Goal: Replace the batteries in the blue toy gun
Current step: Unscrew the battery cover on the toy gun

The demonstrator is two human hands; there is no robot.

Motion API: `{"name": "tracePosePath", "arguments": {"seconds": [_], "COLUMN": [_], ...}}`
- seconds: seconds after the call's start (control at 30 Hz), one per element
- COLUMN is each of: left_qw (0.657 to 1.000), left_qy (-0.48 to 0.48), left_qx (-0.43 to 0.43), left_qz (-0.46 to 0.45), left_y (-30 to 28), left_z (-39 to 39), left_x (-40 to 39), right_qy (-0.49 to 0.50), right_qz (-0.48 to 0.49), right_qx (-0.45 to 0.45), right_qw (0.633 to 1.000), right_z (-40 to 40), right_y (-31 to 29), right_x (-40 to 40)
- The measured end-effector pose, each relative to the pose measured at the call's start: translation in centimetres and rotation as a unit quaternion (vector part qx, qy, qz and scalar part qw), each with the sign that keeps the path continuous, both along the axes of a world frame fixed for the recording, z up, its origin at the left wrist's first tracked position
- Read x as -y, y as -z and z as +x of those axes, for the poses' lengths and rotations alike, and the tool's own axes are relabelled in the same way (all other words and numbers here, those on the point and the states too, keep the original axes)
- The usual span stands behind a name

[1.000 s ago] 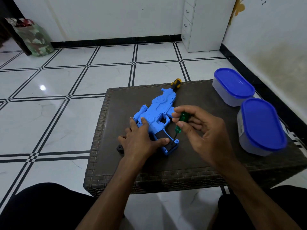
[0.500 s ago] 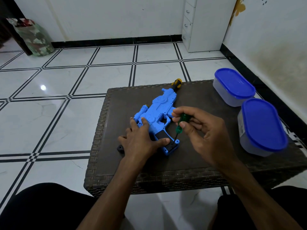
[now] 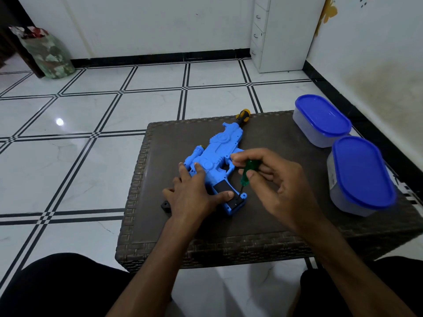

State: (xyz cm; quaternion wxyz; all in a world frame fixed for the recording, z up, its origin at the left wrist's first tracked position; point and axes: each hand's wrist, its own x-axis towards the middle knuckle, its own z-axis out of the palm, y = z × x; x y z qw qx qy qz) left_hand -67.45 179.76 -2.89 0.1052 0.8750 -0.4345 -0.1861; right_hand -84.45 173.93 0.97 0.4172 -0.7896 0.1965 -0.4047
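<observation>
From the head camera, we see the blue toy gun (image 3: 215, 161) lying flat on the table (image 3: 286, 216), its long side pointing away from us. Our left hand (image 3: 192, 197) lies flat, pressing it down. Our right hand (image 3: 272, 181) pinches the green screwdriver (image 3: 248, 171), tip slanting down-left onto the grip's black cover (image 3: 235, 202).

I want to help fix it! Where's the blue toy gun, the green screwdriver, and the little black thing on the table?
blue toy gun (image 3: 220, 146): head view, on its round-patterned body.
green screwdriver (image 3: 248, 170): head view, on its handle.
little black thing (image 3: 165, 205): head view, on its visible side beside the left hand.
</observation>
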Motion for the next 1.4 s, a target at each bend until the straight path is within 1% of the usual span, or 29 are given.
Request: {"name": "tracePosePath", "arguments": {"seconds": [0.13,0.27,0.43,0.53,0.7,0.83,0.97,1.13,1.17,1.27,1.3,1.4], "left_qw": [1.0,1.0,1.0,1.0,1.0,1.0,1.0,1.0,1.0,1.0,1.0,1.0], "left_qy": [0.004,0.005,0.004,0.006,0.006,0.005,0.004,0.007,0.007,0.006,0.005,0.004], "left_qx": [0.002,0.003,-0.001,0.004,0.002,0.0,0.006,0.005,0.005,0.008,0.007,0.003], "left_qz": [0.0,0.001,0.001,0.003,0.004,0.004,0.0,0.001,0.002,0.003,0.003,0.0], "left_y": [0.01,-0.03,-0.15,-0.14,-0.1,-0.24,-0.17,0.0,0.01,-0.02,-0.06,-0.12], "left_z": [0.03,0.05,-0.02,0.02,0.06,-0.06,-0.1,0.04,0.07,0.05,0.04,-0.01], "left_x": [0.0,-0.05,-0.08,-0.09,-0.1,-0.09,-0.1,-0.06,-0.06,-0.07,-0.08,-0.07], "right_qy": [0.012,0.03,0.008,-0.001,0.024,0.018,0.004,0.027,0.026,0.022,0.019,0.015], "right_qz": [-0.058,-0.082,-0.028,-0.049,-0.081,-0.007,-0.05,-0.074,-0.067,0.0,0.001,-0.053], "right_qx": [-0.02,-0.008,-0.008,-0.02,-0.012,-0.003,-0.027,-0.018,-0.017,-0.001,0.0,-0.019], "right_qw": [0.998,0.996,1.0,0.999,0.996,1.0,0.998,0.997,0.997,1.0,1.0,0.998], "right_z": [0.42,0.77,0.32,0.2,0.55,0.35,0.39,0.6,0.57,0.27,0.22,0.2], "right_y": [0.03,-0.02,-0.49,-0.6,-0.48,-0.57,-0.47,-0.31,-0.37,-0.59,-0.56,-0.36], "right_x": [0.08,0.31,-0.03,-0.05,0.18,0.09,0.0,0.17,0.15,0.0,-0.06,-0.08]}}
